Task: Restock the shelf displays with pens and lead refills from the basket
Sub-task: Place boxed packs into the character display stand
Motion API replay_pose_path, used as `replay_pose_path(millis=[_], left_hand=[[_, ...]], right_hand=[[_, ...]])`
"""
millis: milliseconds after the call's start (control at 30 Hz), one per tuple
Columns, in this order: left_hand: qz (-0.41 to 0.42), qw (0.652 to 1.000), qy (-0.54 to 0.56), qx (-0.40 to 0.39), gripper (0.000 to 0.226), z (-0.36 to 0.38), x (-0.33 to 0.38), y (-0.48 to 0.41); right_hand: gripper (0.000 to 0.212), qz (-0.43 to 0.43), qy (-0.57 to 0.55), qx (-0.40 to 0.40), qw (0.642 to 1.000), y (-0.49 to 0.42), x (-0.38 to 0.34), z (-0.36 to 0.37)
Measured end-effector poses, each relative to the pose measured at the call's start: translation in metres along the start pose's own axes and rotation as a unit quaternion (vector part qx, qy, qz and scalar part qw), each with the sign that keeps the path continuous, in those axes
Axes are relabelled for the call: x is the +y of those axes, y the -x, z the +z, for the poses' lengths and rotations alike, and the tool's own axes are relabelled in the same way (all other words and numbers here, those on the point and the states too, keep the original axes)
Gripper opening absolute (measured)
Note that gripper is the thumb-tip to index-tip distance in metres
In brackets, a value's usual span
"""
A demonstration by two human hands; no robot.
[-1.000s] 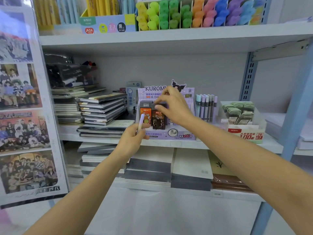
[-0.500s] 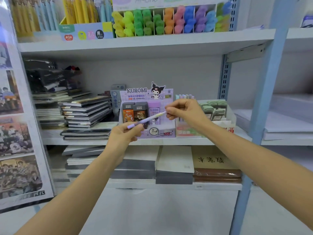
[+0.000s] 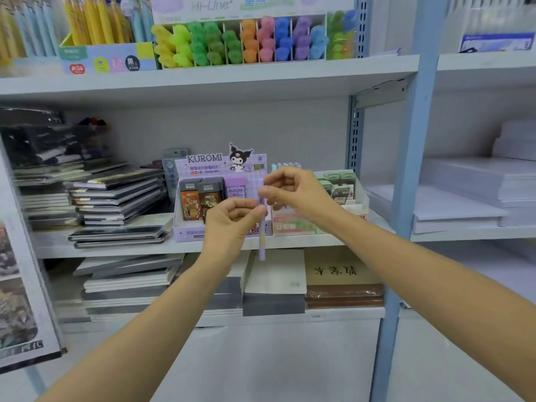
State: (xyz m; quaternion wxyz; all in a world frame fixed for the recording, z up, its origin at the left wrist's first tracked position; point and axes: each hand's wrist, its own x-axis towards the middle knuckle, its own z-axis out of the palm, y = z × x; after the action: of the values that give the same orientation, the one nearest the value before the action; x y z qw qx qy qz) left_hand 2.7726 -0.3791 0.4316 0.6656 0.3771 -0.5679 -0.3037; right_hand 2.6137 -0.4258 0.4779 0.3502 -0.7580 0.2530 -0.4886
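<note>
A pale purple pen point(image 3: 262, 236) hangs nearly upright in front of the middle shelf. My left hand point(image 3: 232, 220) pinches its middle, and my right hand point(image 3: 293, 192) pinches its upper end. Behind both hands stands the purple Kuromi lead refill display point(image 3: 220, 169), holding orange, dark and purple refill boxes. The tops of several pastel pens point(image 3: 285, 165) show in a holder behind my right hand. The basket is out of view.
Stacked notebooks point(image 3: 116, 198) fill the shelf's left side. A clear tray of green refill packs point(image 3: 338, 184) sits at right. Coloured highlighters point(image 3: 246, 42) line the top shelf. A blue upright post point(image 3: 406, 181) stands right of the displays, with white paper stacks point(image 3: 464, 198) beyond.
My right hand left the refill display and took the pen's end. The pen swung from slanted to nearly upright between both hands. The camera view shifted right.
</note>
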Motion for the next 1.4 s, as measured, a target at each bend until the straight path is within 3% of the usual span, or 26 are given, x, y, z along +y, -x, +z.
replay_pose_path(millis=[133, 233, 333, 467, 600, 767, 867, 1133, 1400], left_hand=[[0.030, 0.998, -0.048, 0.001, 0.017, 0.016, 0.001, -0.004], [0.071, 0.977, -0.201, -0.028, 0.028, 0.017, -0.006, -0.009], [0.149, 0.909, -0.380, -0.085, 0.047, 0.015, -0.016, -0.010], [0.159, 0.822, -0.513, -0.187, 0.069, 0.018, -0.029, -0.009], [0.189, 0.769, -0.581, -0.185, 0.073, 0.021, -0.035, -0.011], [0.182, 0.749, -0.609, -0.187, 0.077, 0.017, -0.034, -0.018], [0.195, 0.738, -0.620, -0.181, 0.072, 0.016, -0.036, -0.020], [0.226, 0.751, -0.596, -0.172, 0.065, 0.014, -0.040, -0.020], [0.229, 0.757, -0.587, -0.173, 0.064, 0.014, -0.040, -0.020]], right_hand=[[0.018, 0.005, -0.008, -0.008, 1.000, -0.005, -0.010, -0.015], [0.020, -0.001, 0.016, 0.034, 0.999, -0.011, -0.016, -0.039], [0.018, -0.016, 0.029, 0.114, 0.993, -0.021, -0.019, -0.067], [0.018, -0.013, 0.091, 0.152, 0.984, -0.034, -0.012, -0.085], [0.017, -0.033, 0.137, 0.174, 0.975, -0.043, -0.003, -0.077], [0.015, -0.053, 0.109, 0.224, 0.967, -0.057, -0.003, -0.083], [0.014, -0.031, 0.157, 0.187, 0.969, -0.057, 0.006, -0.080], [0.009, -0.015, 0.274, 0.103, 0.956, -0.064, 0.029, -0.066], [0.012, 0.004, 0.225, 0.092, 0.970, -0.073, 0.033, -0.075]])
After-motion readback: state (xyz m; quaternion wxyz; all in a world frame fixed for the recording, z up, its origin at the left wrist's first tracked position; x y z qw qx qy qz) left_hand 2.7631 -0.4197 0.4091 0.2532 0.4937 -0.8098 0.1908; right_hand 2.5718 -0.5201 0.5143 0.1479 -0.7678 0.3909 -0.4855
